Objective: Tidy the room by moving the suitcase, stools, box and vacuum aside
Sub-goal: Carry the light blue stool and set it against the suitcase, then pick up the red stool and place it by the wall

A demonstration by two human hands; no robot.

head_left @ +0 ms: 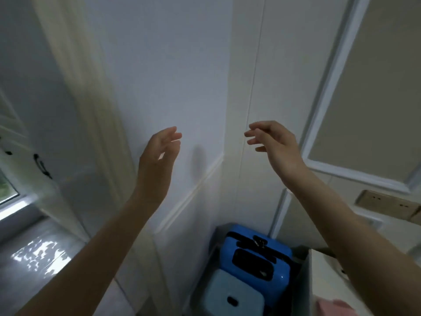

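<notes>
A blue hard-shell suitcase (255,256) stands upright in the corner at the bottom of my head view, its black recessed handle and zip facing up, tucked against the white panelled wall (164,87). A pale blue plastic stool (234,295) (a small dark slot in its seat) sits just in front of the suitcase, touching or nearly touching it. To the right of both I see the edge of a white box-like surface (323,277), with a scrap of pink fabric (335,307) at its lower end. Both of the person's bare arms are raised above these things: the left hand (159,151) hovers before the wall, fingers loosely extended and holding nothing; the right hand (275,142) hovers level with it, well apart, fingers relaxed and slightly spread, also empty. A framed beige panel (373,87) fills the upper right, a gold-toned socket plate (387,204) below it. Glossy grey floor (34,258) reflects window light at lower left.
</notes>
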